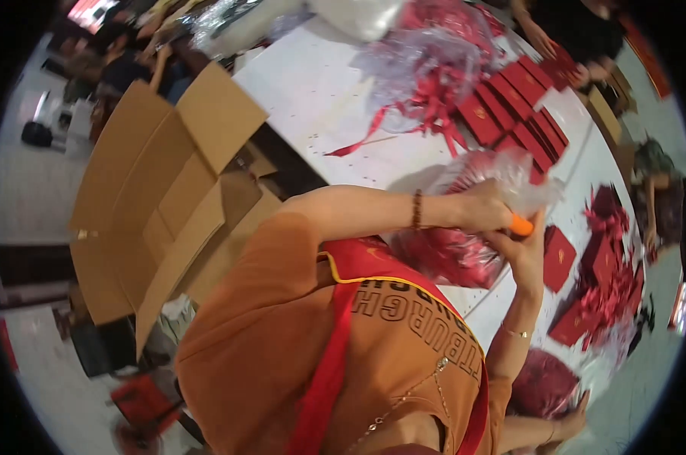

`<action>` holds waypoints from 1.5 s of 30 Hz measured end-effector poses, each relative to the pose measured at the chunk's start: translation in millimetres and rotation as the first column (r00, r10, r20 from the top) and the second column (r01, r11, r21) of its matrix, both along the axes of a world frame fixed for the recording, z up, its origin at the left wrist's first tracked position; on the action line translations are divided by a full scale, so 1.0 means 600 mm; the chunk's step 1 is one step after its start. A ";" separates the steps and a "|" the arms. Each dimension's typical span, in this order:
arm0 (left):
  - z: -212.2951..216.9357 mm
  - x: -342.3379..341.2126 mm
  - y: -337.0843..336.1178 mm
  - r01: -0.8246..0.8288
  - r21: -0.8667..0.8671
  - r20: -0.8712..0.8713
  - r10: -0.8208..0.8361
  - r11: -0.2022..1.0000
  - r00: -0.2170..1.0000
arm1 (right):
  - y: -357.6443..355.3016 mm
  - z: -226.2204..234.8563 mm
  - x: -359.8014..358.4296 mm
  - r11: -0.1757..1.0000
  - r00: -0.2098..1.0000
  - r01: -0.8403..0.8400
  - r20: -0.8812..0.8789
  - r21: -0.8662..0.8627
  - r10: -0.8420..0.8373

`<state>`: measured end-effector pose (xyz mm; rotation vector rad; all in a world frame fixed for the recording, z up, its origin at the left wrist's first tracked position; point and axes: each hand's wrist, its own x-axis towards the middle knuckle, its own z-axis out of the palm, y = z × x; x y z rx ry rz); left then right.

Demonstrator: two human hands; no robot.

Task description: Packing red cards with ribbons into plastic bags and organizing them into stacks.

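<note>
A clear plastic bag [451, 256] packed with shiny red items lies on the table in front of my body. My left hand [481, 208], a beaded bracelet at its wrist, reaches across with its fingers closed at the bag's gathered top. From below, my right hand [526, 252] meets it there, fingers also closed around the plastic. A small orange piece [521, 224] shows between the two hands; its kind is unclear, and so is which hand carries it. Just right of my right hand lies a flat red box [559, 258].
Stacked red boxes [510, 102] and red ribbons [434, 114] in plastic cover the white table [297, 91] further back. More red pieces [601, 273] are heaped at right. An open cardboard box [142, 205] stands left. Co-workers' hands [540, 42] handle boxes at far right; another person's hand [574, 418] is lower right.
</note>
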<state>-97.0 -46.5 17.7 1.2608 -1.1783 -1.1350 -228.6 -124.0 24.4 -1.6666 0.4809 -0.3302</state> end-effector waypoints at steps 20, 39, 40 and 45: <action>-0.022 0.036 0.005 -0.287 -0.185 -0.928 -0.071 0.940 0.366 | 0.016 -0.052 -0.003 0.897 0.870 0.441 0.241 0.007 -0.430; 0.007 0.016 -0.019 -0.283 -0.009 -0.740 0.184 0.959 0.647 | -0.019 -0.040 0.015 0.675 0.631 -0.182 0.612 0.715 -0.478; 0.008 0.009 -0.022 -0.285 -0.033 -0.707 0.179 0.958 0.685 | -0.033 -0.061 0.010 0.701 0.556 -0.378 0.754 0.605 -0.350; 0.007 0.014 -0.021 -0.182 -0.128 -0.625 0.063 0.975 0.778 | -0.021 -0.044 0.004 0.792 0.683 -0.225 0.671 0.568 -0.287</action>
